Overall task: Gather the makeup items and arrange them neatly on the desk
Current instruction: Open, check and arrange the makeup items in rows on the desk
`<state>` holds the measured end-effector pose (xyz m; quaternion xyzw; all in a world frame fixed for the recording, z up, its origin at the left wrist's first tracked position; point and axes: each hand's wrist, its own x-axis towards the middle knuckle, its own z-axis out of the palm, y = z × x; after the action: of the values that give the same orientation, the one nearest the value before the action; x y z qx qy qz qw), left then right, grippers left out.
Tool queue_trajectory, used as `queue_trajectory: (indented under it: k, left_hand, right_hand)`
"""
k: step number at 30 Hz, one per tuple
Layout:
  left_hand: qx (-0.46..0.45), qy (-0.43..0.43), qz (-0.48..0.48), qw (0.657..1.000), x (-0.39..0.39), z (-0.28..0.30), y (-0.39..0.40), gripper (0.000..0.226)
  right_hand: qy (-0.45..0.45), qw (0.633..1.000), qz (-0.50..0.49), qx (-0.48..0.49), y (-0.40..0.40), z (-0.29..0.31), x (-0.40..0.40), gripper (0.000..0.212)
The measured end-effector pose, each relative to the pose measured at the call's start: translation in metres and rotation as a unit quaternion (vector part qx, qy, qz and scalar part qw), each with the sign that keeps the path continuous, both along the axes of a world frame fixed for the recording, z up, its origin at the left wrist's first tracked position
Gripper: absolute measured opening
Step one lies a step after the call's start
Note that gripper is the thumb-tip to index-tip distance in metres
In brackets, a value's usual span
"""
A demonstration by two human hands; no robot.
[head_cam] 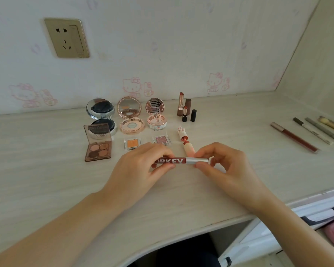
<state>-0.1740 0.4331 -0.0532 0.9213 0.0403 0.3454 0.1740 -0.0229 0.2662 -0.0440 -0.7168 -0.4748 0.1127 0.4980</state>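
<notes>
Red lip-gloss tube (178, 160) pinched at both ends by left hand (141, 166) and right hand (223, 166); compacts (130, 114) and lipsticks (185, 110) already aligned, pencils (312, 132) seemingly pending.

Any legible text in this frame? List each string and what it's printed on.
"ORKEY": white capitals on the red lip gloss tube gripped by the left hand and right hand; fingers cover the start of the word.
Eyeshadow palette lid: lettering present, too blurred to read.
Small pink compact: front print too small to read.
White pencil: dark mark, unreadable.
No other text visible.
</notes>
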Motion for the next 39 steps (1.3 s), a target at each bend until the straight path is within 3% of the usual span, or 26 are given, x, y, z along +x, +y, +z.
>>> queue_trajectory:
  k: [4,6,9,13,17,20,22,26,33,39]
  left_hand:
    - [0.006,-0.002,0.002,1.0,0.0002,-0.0007,-0.0006,0.022]
    - [0.006,-0.001,0.0,1.0,0.0002,-0.0007,-0.001,0.022]
    - [0.007,0.005,-0.006,1.0,0.0007,-0.001,-0.0011,0.023]
    - [0.01,0.006,-0.001,1.0,0.0003,-0.0013,0.001,0.024]
    - [0.007,0.007,0.002,1.0,0.0002,-0.0017,0.0014,0.024]
    - [0.001,0.009,-0.004,1.0,0.0002,-0.0012,0.0009,0.024]
    - [0.002,0.011,-0.005,1.0,0.0001,-0.0008,0.0009,0.024]
    - [0.011,0.011,-0.001,1.0,-0.0001,-0.0011,0.0013,0.024]
    - [0.0,0.007,0.004,1.0,-0.0003,-0.0024,0.0021,0.021]
    - [0.0,0.012,0.001,1.0,-0.0009,-0.0005,0.0008,0.025]
  right_hand:
    - [0.026,1.0,0.011,0.003,0.0004,0.0002,-0.0006,0.021]
    - [0.027,0.999,0.015,-0.012,0.0005,0.0019,-0.0018,0.016]
    - [-0.017,0.999,0.025,-0.035,0.0002,-0.0012,-0.0003,0.041]
    - [-0.013,1.0,0.01,-0.015,0.0028,-0.0003,0.0004,0.009]
    - [0.013,1.0,0.017,0.001,0.0016,-0.0008,0.002,0.02]
    - [0.004,1.0,0.015,-0.018,0.002,0.0011,0.0013,0.012]
    - [-0.02,0.999,0.015,-0.028,0.0015,-0.0003,0.0012,0.026]
    - [-0.012,1.0,0.007,-0.002,0.0033,-0.0019,0.0029,0.01]
    - [0.023,0.999,0.028,0.015,0.0022,-0.0022,0.0043,0.024]
    - [-0.009,1.0,0.007,-0.015,0.004,-0.0024,0.0027,0.015]
